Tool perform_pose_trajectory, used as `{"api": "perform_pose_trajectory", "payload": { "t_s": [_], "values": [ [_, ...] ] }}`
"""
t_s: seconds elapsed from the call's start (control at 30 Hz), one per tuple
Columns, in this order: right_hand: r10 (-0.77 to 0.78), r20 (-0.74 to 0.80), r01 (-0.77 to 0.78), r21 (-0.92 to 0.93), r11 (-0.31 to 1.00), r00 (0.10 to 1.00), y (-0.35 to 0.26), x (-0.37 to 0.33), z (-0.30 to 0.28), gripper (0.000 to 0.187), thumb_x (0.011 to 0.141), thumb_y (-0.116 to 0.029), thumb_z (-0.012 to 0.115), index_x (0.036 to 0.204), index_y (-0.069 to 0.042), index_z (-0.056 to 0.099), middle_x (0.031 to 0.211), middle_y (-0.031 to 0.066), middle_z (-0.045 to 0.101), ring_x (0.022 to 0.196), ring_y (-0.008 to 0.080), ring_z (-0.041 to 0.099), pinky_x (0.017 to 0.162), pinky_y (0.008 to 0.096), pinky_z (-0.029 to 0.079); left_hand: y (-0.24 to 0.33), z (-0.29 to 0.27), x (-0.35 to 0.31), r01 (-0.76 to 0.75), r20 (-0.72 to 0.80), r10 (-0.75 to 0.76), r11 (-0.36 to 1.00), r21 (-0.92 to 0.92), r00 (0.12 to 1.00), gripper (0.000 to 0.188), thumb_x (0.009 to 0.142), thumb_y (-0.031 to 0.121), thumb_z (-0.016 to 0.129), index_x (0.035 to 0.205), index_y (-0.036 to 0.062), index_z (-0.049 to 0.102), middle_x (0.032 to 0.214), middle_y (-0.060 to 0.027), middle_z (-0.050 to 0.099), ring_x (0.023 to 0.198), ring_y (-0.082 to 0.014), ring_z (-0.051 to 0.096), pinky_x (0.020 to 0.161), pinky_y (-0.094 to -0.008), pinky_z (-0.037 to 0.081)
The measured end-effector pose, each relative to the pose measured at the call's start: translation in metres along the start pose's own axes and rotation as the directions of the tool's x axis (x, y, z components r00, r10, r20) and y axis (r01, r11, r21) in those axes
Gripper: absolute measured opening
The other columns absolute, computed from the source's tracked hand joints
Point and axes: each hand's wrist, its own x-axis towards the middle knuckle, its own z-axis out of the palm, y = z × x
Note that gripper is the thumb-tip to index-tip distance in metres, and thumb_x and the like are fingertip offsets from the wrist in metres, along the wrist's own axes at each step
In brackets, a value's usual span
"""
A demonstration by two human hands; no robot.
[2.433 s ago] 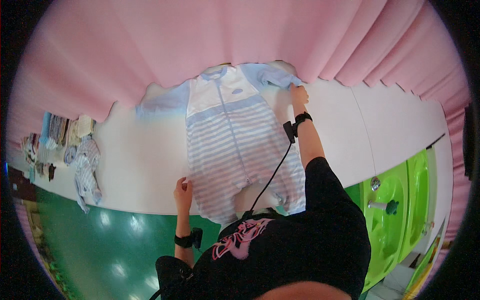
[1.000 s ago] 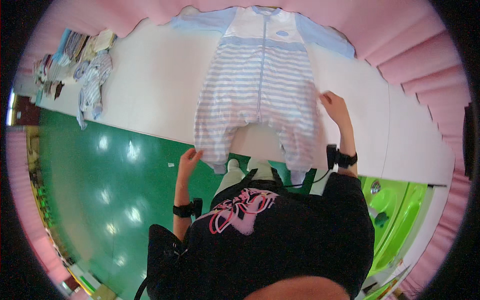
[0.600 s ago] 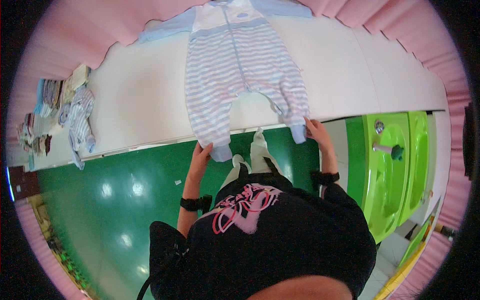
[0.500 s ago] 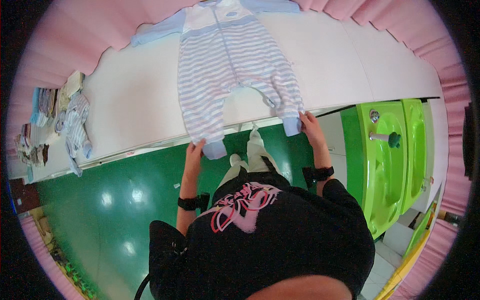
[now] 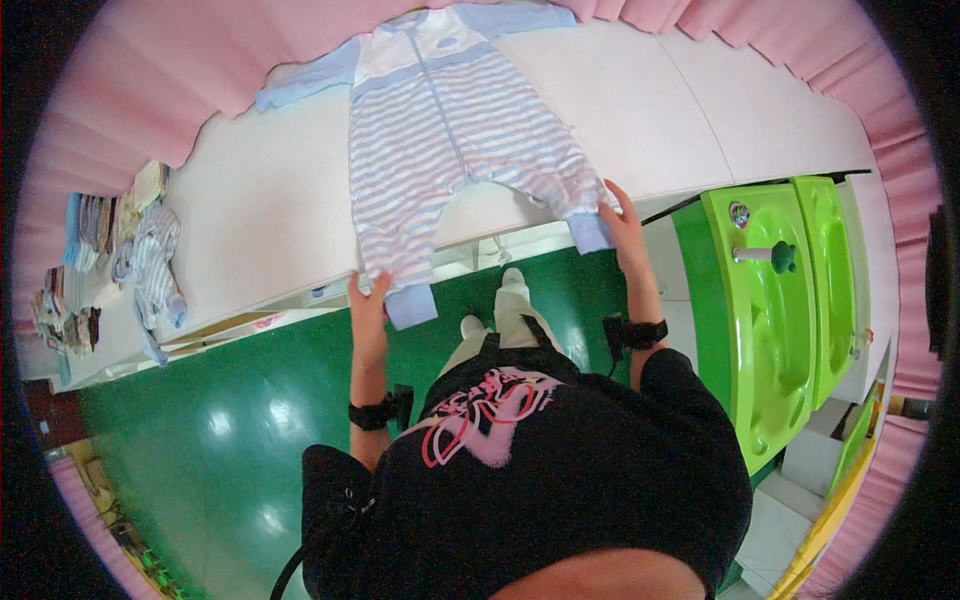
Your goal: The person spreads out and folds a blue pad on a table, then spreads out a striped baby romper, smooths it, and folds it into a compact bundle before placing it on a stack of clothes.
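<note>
A striped blue-and-white baby romper (image 5: pixel 455 150) lies flat on the white table (image 5: pixel 250 210), its collar toward the pink curtain and its two leg cuffs hanging over the near edge. My left hand (image 5: pixel 368 297) grips the left leg just above its blue cuff. At the other blue cuff, my right hand (image 5: pixel 620 218) holds the right leg. Both wrists wear black bands.
Small folded baby clothes (image 5: pixel 140 250) lie in a pile at the table's left end. A bright green sink unit (image 5: pixel 790 300) stands to the right. Pink curtain (image 5: pixel 200 60) backs the table. The floor (image 5: pixel 220 430) below is glossy green.
My hands came down from the romper's sleeve and side to its leg cuffs. The romper has slid toward the near edge and its legs are spread wider apart.
</note>
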Motion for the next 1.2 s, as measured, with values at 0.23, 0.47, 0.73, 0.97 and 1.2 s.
{"api": "perform_pose_trajectory", "payload": {
  "t_s": [0.23,0.47,0.73,0.97,1.2],
  "values": [
    [-0.145,0.148,0.138,0.056,0.989,0.978,-0.075,0.097,0.027,0.03,0.077,-0.028,0.052,0.089,-0.001,0.055,0.081,0.0028,0.054,0.072,0.009,0.048,0.063,0.0199,0.038,0.062,-0.008,0.092,-0.762,0.464,0.623,0.379,0.525,0.63,0.041,0.078,0.017,0.05,0.112,-0.0017,0.036,0.11,-0.0154,0.044,0.097,-0.0226,0.046,0.08,-0.0273,0.039],
    [0.156,0.469,0.072,-0.432,0.899,0.869,-0.032,0.184,0.068,0.025,0.079,-0.027,0.042,0.076,-0.003,0.049,0.066,0.0062,0.057,0.052,0.0097,0.048,0.045,0.0229,0.04,0.038,0.038,0.175,0.16,0.407,0.088,0.828,-0.537,0.909,0.035,0.08,0.018,0.046,0.102,-0.0052,0.032,0.096,-0.0229,0.049,0.089,-0.0279,0.051,0.08,-0.0346,0.042],
    [-0.093,0.527,0.32,-0.357,0.878,0.845,-0.036,0.191,0.074,0.031,0.073,-0.023,0.053,0.093,0.0,0.046,0.062,0.0086,0.055,0.053,0.0184,0.053,0.047,0.0287,0.041,0.054,0.061,0.156,-0.048,0.025,0.05,0.995,-0.089,0.998,0.036,0.078,0.019,0.049,0.103,-0.0017,0.033,0.083,-0.0162,0.054,0.072,-0.0213,0.056,0.058,-0.0263,0.047],
    [-0.481,0.595,0.757,-0.588,0.285,0.644,-0.035,0.164,0.087,0.053,0.071,-0.018,0.053,0.118,-0.007,0.032,0.113,0.019,0.039,0.102,0.0321,0.039,0.08,0.0389,0.037,0.055,0.113,0.115,-0.375,0.101,0.813,0.151,0.915,0.574,0.051,0.075,0.025,0.049,0.119,0.0062,0.033,0.122,-0.0198,0.028,0.109,-0.0331,0.031,0.086,-0.0466,0.028],
    [-0.168,0.863,0.878,-0.461,0.129,0.477,-0.039,0.156,0.092,0.045,0.078,-0.028,0.046,0.118,-0.012,0.035,0.127,0.0154,0.023,0.117,0.0314,0.022,0.089,0.0488,0.027,0.045,0.103,0.137,-0.442,0.355,0.569,0.018,0.897,0.742,0.04,0.078,0.03,0.045,0.11,0.0071,0.045,0.123,-0.0156,0.031,0.11,-0.0317,0.033,0.088,-0.0433,0.028]
  ]
}}
